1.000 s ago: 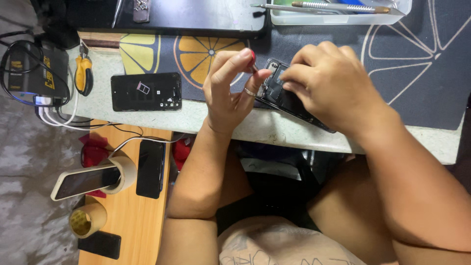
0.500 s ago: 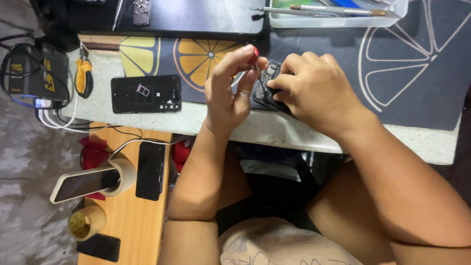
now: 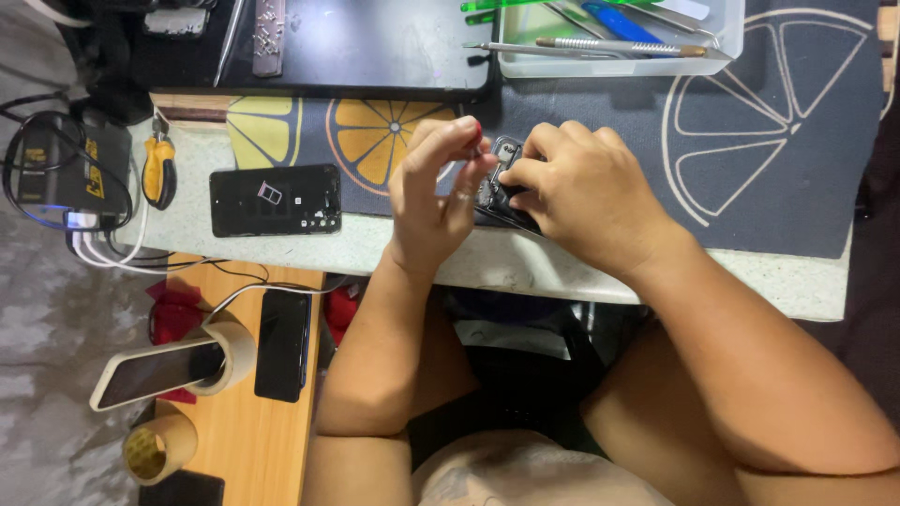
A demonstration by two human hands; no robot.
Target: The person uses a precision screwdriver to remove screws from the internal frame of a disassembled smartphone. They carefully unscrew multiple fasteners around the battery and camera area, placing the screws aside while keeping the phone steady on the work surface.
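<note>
The pale speckled stone-like worktop [image 3: 562, 272] carries a dark rubber mat printed with orange and white citrus slices [image 3: 778, 141]. A low light-wood side table [image 3: 234, 440] stands below the worktop's left part. At the mat's far edge lies a flat black rectangular panel [image 3: 375, 47], and to its right a clear plastic tray [image 3: 722, 42] holding slim metal and blue-handled tools.

The right hand [image 3: 586, 197] lies palm down over the small dark opened phone body [image 3: 502, 192], fingers curled and pressing on it; the phone sits on the mat's near edge, mostly hidden under that hand. The left hand [image 3: 436, 192] is raised just beside the phone, thumb and forefinger pinched together at its upper end; whether they grip a small part cannot be told.

Left of the hands, a black rectangular phone back cover [image 3: 274, 200] lies flat on the worktop. A yellow-handled cutter [image 3: 159, 169] lies further left. On the side table, a white-cased phone [image 3: 155, 373] rests inside a roll of beige tape [image 3: 234, 342], beside a black phone [image 3: 283, 344].
</note>
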